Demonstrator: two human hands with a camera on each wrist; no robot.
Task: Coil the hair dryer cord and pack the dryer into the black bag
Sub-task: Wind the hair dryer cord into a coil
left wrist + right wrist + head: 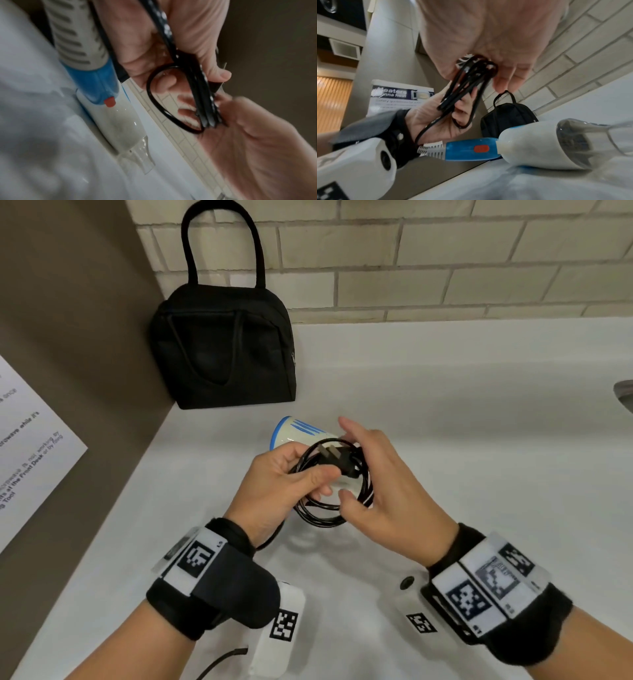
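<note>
**Cord coiled in both hands above the counter**

Head view: on a white counter (445, 412) under a tiled wall, the black bag (224, 347) stands at eleven o'clock. The left hand (274, 484) pinches the plug (334, 458) and coiled cord (325, 517); the right hand (383, 487) curls around the loops. The hair dryer (298, 431) lies beneath.

Left wrist view: the thumb (212, 70) clamps the cord strands (202, 94); the dryer (109, 115) lies at nine o'clock.

Right wrist view: the dryer (530, 143) rests on the counter at five o'clock.
</note>
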